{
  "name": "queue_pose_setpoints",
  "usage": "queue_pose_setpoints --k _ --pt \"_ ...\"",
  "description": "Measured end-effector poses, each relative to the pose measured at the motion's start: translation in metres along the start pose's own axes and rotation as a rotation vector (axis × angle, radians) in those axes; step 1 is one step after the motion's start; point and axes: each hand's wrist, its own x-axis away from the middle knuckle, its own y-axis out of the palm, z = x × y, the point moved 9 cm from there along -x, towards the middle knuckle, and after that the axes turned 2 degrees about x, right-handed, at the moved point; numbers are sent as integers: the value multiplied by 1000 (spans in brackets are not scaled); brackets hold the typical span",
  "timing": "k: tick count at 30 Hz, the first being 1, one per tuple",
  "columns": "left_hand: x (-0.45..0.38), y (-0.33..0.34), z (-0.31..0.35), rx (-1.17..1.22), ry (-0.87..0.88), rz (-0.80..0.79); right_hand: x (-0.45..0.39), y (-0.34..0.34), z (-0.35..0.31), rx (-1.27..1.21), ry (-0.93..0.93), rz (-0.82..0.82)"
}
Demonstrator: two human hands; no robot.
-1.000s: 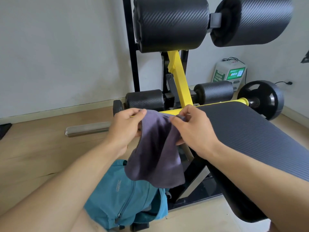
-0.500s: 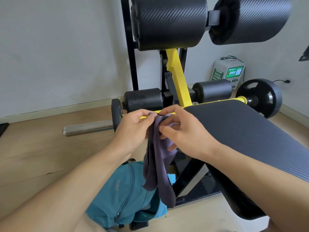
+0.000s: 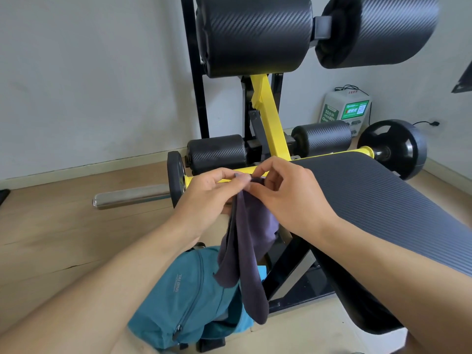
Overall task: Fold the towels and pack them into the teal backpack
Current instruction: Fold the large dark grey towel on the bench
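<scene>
A dark purple-grey towel (image 3: 245,251) hangs folded in half lengthwise, its top corners pinched together. My left hand (image 3: 212,192) and my right hand (image 3: 286,195) meet at that top edge, both gripping it in front of the yellow bar. The towel's lower end dangles over the teal backpack (image 3: 184,297), which lies on the floor below with its top open. The inside of the backpack is mostly hidden.
A black padded bench (image 3: 383,213) slopes along the right. Its yellow frame (image 3: 268,123), black roller pads (image 3: 250,34) and weight plate (image 3: 398,149) stand ahead. A steel bar sleeve (image 3: 130,196) sticks out left over the wooden floor. A white-green box (image 3: 344,111) sits by the wall.
My hands came together, folding the spread towel in half; it now hangs as a narrow strip instead of a wide sheet.
</scene>
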Motion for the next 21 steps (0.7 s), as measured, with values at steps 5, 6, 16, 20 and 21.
queue_pose_setpoints --k 5,6,16,20,21 --pt "1 2 2 -69 33 -73 -6 -11 -3 153 -67 44" --pt "0 0 3 -55 43 -61 -8 -12 -5 161 -105 35" --pt "-13 -31 -2 39 11 74 -13 -14 17 3 -86 -158" --pt "-13 -26 -7 -7 -22 -8 -17 -22 12 -132 -82 -60" --pt "-14 -27 -6 -5 -14 -8 -18 -21 12 -140 -70 -68"
